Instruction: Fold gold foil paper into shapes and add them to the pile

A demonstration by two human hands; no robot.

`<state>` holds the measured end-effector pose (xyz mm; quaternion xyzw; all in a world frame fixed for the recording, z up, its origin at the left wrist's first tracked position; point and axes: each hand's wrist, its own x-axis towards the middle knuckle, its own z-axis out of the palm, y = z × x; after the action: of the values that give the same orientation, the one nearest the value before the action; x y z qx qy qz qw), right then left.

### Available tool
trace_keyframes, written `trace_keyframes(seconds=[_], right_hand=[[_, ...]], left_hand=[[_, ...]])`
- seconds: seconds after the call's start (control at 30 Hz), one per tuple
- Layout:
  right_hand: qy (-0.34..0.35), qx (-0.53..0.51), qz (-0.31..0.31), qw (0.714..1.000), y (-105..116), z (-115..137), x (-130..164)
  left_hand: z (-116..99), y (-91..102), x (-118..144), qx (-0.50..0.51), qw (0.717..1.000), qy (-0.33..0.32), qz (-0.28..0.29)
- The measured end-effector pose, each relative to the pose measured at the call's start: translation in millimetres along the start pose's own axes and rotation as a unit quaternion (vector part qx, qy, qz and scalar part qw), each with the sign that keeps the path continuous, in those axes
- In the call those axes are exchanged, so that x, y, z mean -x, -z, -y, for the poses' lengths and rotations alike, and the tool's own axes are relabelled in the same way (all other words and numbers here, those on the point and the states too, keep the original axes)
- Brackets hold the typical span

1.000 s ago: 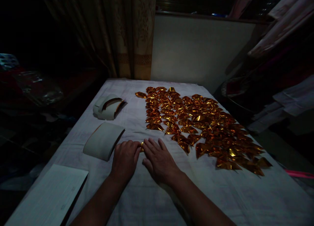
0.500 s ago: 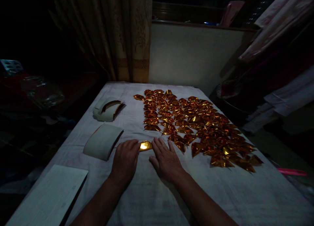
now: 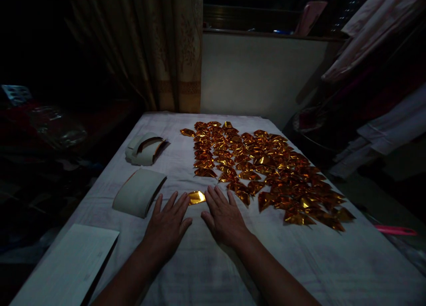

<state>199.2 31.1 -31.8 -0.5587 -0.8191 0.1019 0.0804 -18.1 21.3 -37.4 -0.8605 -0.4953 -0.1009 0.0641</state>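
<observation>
Between my two hands a small strip of shiny gold foil paper (image 3: 197, 197) lies flat on the cloth-covered table (image 3: 196, 270). My left hand (image 3: 167, 224) is spread open, palm down, its fingertips over the strip's left end. Flat on the right end rest the fingers of my right hand (image 3: 223, 215), stretched out with the thumb apart. The strip's two ends are hidden under my fingers. Just beyond and to the right sit many folded gold foil pieces (image 3: 262, 159), in rough rows at the left and heaped closer together at the right.
At the left lie a curved grey card stack (image 3: 140, 193), more bent card pieces (image 3: 146, 148) behind it, and a flat pale board (image 3: 69, 266) nearer me. A curtain (image 3: 166, 53) and a wall (image 3: 253, 75) stand behind the table. Clothes (image 3: 396, 124) hang at the right.
My left hand has gone from curled at the strip's left end to spread flat, palm down. My right hand stays flat on the strip. The view has shifted slightly.
</observation>
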Motion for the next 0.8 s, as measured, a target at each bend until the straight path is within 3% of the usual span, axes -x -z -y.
trace_keyframes(seconds=[0.27, 0.47, 0.63, 0.8], right_hand=[[-0.024, -0.003, -0.019, 1.0, -1.8, 7.0, -0.7], [0.068, -0.027, -0.022, 0.997, -0.9, 11.9, -0.6], [-0.031, -0.019, -0.027, 0.999, 0.2, 12.6, -0.9], [-0.05, -0.019, -0.072, 0.996, -2.5, 8.8, -0.4]], left_hand=[[-7.7, 28.5, -28.3, -0.005, 0.998, 0.05, 0.034], [-3.0, 29.2, -36.7, -0.009, 0.998, 0.027, 0.049], [0.7, 25.5, -36.7, -0.02, 0.999, -0.005, 0.042], [3.9, 19.9, -38.7, -0.032, 0.999, -0.014, 0.031]])
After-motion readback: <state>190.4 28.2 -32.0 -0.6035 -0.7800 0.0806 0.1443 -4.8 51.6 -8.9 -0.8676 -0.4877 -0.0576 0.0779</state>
